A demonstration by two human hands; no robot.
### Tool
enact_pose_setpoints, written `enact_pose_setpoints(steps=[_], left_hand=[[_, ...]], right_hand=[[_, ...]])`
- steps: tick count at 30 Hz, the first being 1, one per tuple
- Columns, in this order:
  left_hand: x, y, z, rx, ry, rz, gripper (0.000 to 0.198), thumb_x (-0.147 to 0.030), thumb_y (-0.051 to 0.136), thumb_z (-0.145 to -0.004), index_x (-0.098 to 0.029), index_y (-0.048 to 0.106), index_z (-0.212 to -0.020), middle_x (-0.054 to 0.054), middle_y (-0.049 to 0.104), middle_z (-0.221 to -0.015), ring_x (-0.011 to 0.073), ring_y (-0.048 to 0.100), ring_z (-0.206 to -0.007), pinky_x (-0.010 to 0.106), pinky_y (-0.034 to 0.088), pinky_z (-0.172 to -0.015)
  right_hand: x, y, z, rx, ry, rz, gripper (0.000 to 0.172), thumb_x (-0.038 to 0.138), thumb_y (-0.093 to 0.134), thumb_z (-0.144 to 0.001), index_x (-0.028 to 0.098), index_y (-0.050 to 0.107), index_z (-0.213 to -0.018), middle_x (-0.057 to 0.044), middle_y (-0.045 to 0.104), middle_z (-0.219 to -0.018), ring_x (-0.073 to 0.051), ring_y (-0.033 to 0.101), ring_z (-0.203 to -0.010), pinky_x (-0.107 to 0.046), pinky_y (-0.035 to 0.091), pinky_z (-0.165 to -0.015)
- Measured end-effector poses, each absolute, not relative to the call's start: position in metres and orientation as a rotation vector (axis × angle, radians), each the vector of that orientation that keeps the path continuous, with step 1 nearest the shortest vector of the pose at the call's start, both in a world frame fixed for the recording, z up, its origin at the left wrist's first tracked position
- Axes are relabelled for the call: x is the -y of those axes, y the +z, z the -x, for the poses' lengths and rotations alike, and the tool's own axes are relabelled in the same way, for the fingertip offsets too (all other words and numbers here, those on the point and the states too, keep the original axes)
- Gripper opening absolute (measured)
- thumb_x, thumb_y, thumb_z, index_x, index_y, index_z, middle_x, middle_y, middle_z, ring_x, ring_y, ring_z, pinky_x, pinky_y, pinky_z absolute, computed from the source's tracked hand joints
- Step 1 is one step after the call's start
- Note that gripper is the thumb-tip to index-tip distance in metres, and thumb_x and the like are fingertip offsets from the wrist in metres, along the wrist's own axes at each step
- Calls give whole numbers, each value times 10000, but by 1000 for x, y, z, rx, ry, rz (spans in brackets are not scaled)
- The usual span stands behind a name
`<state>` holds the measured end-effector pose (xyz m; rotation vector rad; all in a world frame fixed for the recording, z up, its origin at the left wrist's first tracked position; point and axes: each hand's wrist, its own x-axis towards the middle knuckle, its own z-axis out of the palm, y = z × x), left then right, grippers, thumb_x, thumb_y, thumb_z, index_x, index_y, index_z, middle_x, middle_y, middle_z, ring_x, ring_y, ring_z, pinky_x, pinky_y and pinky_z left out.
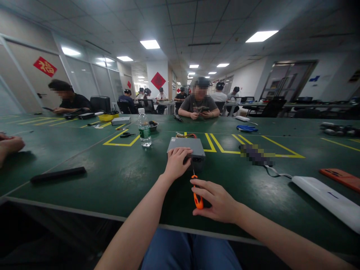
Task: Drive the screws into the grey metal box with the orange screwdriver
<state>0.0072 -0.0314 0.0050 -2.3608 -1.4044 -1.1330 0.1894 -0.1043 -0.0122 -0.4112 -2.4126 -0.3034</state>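
Note:
A grey metal power supply unit (187, 143) sits on the green table in front of me, with a socket in its near face and coloured cables at its back. My left hand (177, 161) lies over its near left top edge and grips it, fingers on the lid. The orange-handled screwdriver (198, 200) is held in the fingers of my right hand (215, 198), thumb below and fingertips above. Its thin shaft points away from me to the unit's near face. Whether the tip sits in a screw is too small to tell.
A water bottle (144, 129) stands left of the unit. At left lies a black bar (58, 174); at right are a white power bank (327, 198) and an orange phone (341, 178). Another person's hand (10, 144) rests at far left. A person (200, 103) sits opposite.

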Motion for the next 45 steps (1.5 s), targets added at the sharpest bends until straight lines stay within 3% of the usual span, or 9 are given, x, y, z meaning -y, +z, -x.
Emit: enact_pose_setpoints(steps=[3,6,13,16,20,27,34,40,45], left_hand=[[31,5,-7,1398,-1143,2360,278,-224,521,-804,-287,544,-1074,-31,579,-1178,170,459,-1106,363,273,-929],[31,5,-7,1392,-1145,2359,275,-226,521,-804,-288,544,-1071,-36,582,-1173,165,462,-1100,358,274,-930],[32,7,-7,1400,-1121,2355,287,-227,502,-815,-289,536,-1094,-31,581,-1177,169,462,-1099,358,270,-934],[32,6,-7,1405,-1111,2354,291,-222,505,-811,-292,538,-1092,-30,581,-1177,172,463,-1099,361,270,-933],[32,6,-7,1400,-1111,2349,287,-229,513,-808,-295,543,-1086,-29,578,-1179,174,463,-1099,362,272,-931],[31,6,-7,1423,-1112,2354,296,-220,503,-809,-296,547,-1092,-16,580,-1176,183,461,-1099,370,269,-938],[32,7,-7,1415,-1102,2353,285,-223,496,-814,-292,548,-1086,-17,576,-1179,181,460,-1103,368,272,-934],[31,6,-7,1397,-1105,2353,286,-222,499,-810,-284,539,-1086,-18,580,-1178,181,462,-1104,368,266,-937],[32,7,-7,1403,-1113,2346,278,-219,503,-808,-281,545,-1076,-20,579,-1176,175,461,-1105,363,267,-941]], right_hand=[[105,-9,-190,2466,-229,412,419,429,469,-856,123,447,-1141,-180,511,-1155,-216,554,-1015,-312,500,-781],[105,-8,-189,2477,-316,416,422,438,482,-853,148,469,-1159,-174,517,-1144,-214,575,-952,-326,503,-742],[100,-16,-185,2362,-390,366,416,529,522,-807,141,501,-955,-154,605,-1023,-199,615,-807,-310,513,-667],[102,-14,-186,2396,-322,405,442,533,481,-828,133,485,-1016,-167,577,-1073,-215,603,-900,-320,513,-725],[106,-9,-186,2504,-374,392,376,398,461,-870,148,469,-1151,-180,516,-1157,-224,559,-1011,-325,493,-777],[102,-14,-184,2372,-436,329,289,416,523,-831,142,502,-922,-155,602,-1025,-181,610,-796,-304,497,-660],[107,-8,-186,2500,-405,402,405,374,478,-847,133,458,-1172,-174,530,-1127,-231,547,-1026,-334,490,-775],[103,-13,-185,2423,-429,372,284,369,527,-822,119,528,-958,-166,575,-1058,-200,598,-860,-309,494,-703],[105,-11,-186,2486,-345,415,395,393,500,-830,112,484,-1107,-178,535,-1130,-225,563,-993,-327,490,-774]])
